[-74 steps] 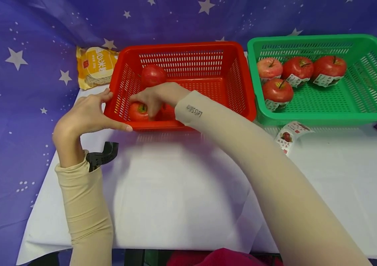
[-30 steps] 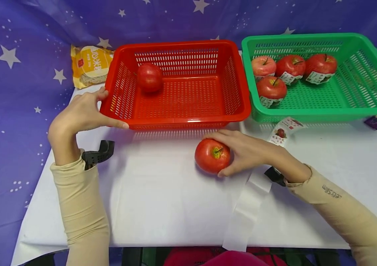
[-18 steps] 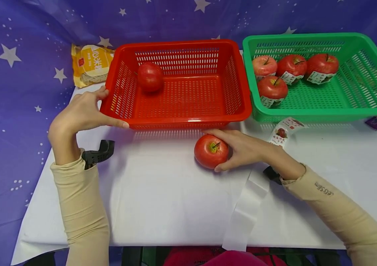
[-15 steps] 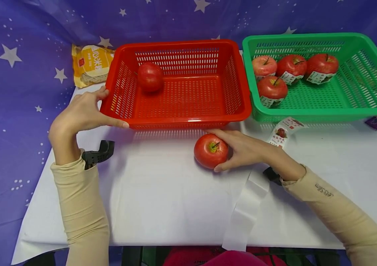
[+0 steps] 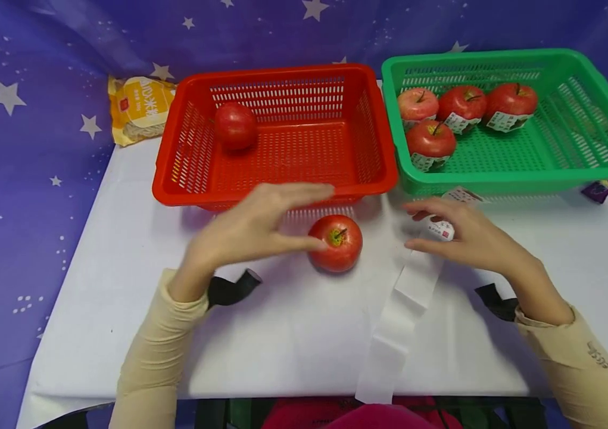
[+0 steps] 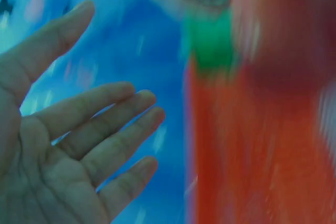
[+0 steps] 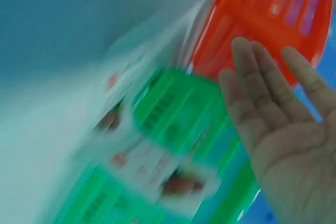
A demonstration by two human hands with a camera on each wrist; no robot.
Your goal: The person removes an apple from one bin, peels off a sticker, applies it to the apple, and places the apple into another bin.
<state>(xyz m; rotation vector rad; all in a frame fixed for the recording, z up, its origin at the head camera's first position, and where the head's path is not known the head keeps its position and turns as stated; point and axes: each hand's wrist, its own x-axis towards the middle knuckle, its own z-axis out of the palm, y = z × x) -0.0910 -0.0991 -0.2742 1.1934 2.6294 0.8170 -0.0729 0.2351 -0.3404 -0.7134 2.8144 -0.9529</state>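
A red apple (image 5: 342, 253) stands on the white tablecloth in front of the red basket, stem up, with no label on the side that shows. My left hand (image 5: 258, 229) reaches in from the left, thumb and fingers spread, the thumb tip overlapping the apple in the head view. The left wrist view shows that palm (image 6: 58, 177) bare. To the right, my right hand (image 5: 467, 238) hovers with fingers apart over the printed end of a label strip (image 5: 413, 286). In the right wrist view its palm (image 7: 294, 156) is bare too, beside the blurred labels (image 7: 157, 169).
The red basket (image 5: 277, 199) holds one apple (image 5: 235, 126) at its left. Beside it, a green basket (image 5: 518, 179) holds several labelled apples (image 5: 461, 110). A yellow food packet (image 5: 140, 110) lies at the back left, a small purple packet (image 5: 598, 192) at the right.
My right hand took an apple from the red basket, set it down in front, then let go and moved right. My left hand left the basket's rim and came right toward the apple.
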